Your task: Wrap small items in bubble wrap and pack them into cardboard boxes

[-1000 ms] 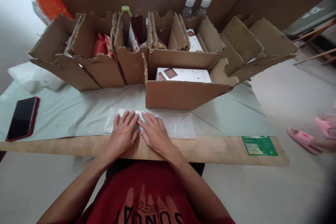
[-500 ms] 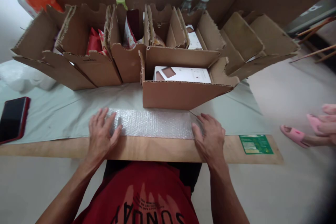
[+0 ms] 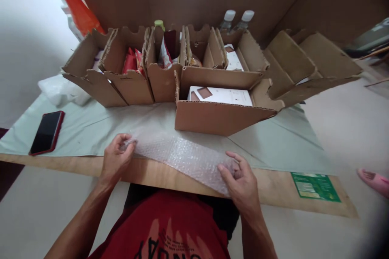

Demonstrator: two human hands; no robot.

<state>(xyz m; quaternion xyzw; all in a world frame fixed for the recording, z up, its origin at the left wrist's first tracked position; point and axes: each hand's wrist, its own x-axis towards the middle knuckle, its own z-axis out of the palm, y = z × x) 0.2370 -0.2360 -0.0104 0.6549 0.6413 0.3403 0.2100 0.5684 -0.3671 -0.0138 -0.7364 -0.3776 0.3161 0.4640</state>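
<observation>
A strip of clear bubble wrap (image 3: 185,156) stretches between my two hands at the front of the table. My left hand (image 3: 119,154) pinches its left end, with thumb and fingers closed. Its right end is gripped between the thumb and fingers of my right hand (image 3: 241,178), and that end hangs past the table's wooden front edge. Just behind the wrap stands a cardboard bin (image 3: 209,117) with a white box (image 3: 229,96) inside.
Behind is a row of cardboard bins (image 3: 121,89) with packets and boxes in them. A phone (image 3: 47,131) in a red case and crumpled clear plastic (image 3: 62,89) lie at left. A green label (image 3: 316,186) is on the wooden edge (image 3: 273,186). Someone's pink slipper (image 3: 375,180) shows at right.
Both hands, flat on the ends of the bubble wrap before, have closed on it. The right end has been lifted and drawn toward me, so the strip slants. The view has shifted.
</observation>
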